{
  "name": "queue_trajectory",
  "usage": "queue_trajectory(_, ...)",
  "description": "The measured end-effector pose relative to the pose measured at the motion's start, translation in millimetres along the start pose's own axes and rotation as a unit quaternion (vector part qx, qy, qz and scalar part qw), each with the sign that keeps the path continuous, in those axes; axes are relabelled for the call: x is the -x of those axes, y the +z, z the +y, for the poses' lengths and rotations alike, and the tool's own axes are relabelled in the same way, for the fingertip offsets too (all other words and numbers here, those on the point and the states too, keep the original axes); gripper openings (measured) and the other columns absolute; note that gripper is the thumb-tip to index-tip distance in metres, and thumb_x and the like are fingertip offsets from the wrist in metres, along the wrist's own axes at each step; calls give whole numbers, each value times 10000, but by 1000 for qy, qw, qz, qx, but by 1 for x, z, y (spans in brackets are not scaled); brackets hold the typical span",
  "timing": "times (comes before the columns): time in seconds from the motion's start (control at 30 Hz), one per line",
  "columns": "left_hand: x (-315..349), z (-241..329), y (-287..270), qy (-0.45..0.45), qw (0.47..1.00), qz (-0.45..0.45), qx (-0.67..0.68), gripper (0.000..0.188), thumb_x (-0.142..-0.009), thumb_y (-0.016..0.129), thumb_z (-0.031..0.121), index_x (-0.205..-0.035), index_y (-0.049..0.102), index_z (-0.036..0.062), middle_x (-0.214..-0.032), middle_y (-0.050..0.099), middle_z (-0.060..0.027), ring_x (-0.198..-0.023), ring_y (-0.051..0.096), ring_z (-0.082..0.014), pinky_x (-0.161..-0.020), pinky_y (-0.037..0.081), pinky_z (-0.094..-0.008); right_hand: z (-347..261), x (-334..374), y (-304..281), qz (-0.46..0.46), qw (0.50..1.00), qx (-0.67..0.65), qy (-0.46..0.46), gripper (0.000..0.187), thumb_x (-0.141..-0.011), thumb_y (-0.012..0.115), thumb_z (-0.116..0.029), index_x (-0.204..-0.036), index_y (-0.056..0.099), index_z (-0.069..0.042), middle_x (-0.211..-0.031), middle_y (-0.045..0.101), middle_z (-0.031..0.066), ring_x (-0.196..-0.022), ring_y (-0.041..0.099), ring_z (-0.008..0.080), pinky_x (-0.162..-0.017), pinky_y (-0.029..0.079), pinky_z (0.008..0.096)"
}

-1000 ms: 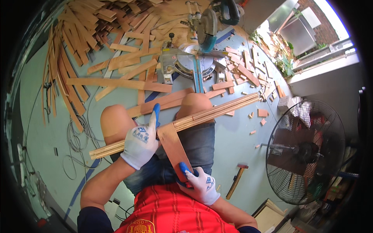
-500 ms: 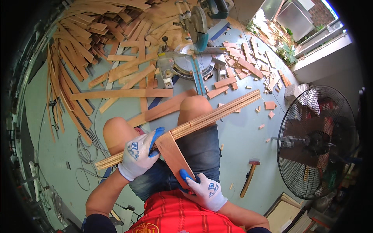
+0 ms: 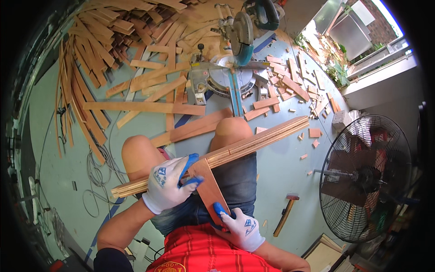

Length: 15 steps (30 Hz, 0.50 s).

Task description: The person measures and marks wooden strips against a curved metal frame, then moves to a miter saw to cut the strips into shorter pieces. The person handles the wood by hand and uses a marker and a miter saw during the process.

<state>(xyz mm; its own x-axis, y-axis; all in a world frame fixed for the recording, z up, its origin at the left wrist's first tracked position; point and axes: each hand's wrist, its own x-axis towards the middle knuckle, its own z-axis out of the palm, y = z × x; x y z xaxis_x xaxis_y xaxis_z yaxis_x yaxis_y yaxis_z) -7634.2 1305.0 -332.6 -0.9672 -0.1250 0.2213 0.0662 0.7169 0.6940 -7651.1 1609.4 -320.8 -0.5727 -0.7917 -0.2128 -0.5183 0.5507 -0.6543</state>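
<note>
A long layered wooden plank (image 3: 267, 138), with grooves along its edge, lies slantwise across my thighs. My left hand (image 3: 170, 183), in a white glove with blue fingertips, grips it left of the middle. Against the plank's near edge stands the end of a short reddish-brown board (image 3: 208, 186), making a T shape with it. Blue fingertips of my left hand reach to the short board's upper left side. At the board's lower end, close to my red shirt, my right hand (image 3: 240, 229) in a matching glove holds it, thumb on top and other fingers hidden.
A mitre saw (image 3: 226, 77) stands on the floor ahead. Long wooden strips (image 3: 90, 59) pile up at the far left, and offcuts (image 3: 297, 86) lie right of the saw. A hammer (image 3: 286, 215) and a floor fan (image 3: 366, 177) are to my right. Coiled cable (image 3: 97, 174) lies left.
Fingers of my left hand have spread toward the short board's side. The plank and board have shifted slightly down in the picture, along with a small turn of the view.
</note>
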Motion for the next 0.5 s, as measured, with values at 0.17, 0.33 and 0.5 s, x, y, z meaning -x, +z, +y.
queue_trajectory(0.17, -3, 6, 9, -11, 999, 40, -35, 492, -917, 901, 339, -1235, 762, -10, -1092, 806, -203, -964, 786, -408, -844, 634, -449, 5, 0, 0, -5, 1000, -13, 1, 662, -933, 855, -386, -1541, 624, -263, -923, 585, 141, -647, 677, 321, -582, 566, 434)
queue_trajectory(0.33, -5, 7, 5, -23, 999, 30, -9, 455, -894, 924, 249, -1225, 761, -17, -1055, 806, -199, -908, 789, -395, -803, 638, -432, 6, -2, -2, -26, 999, -27, 2, 676, -947, 844, -376, -1570, 603, -274, -929, 589, 145, -667, 678, 323, -601, 570, 429)
queue_trajectory(0.5, -6, 6, 2, -34, 999, 15, -4, 461, -882, 934, 230, -1225, 760, -23, -1040, 803, -198, -879, 787, -390, -782, 635, -429, 4, -4, -4, -19, 999, -30, -13, 714, -949, 840, -367, -1607, 577, -282, -935, 591, 145, -687, 679, 324, -609, 572, 443)
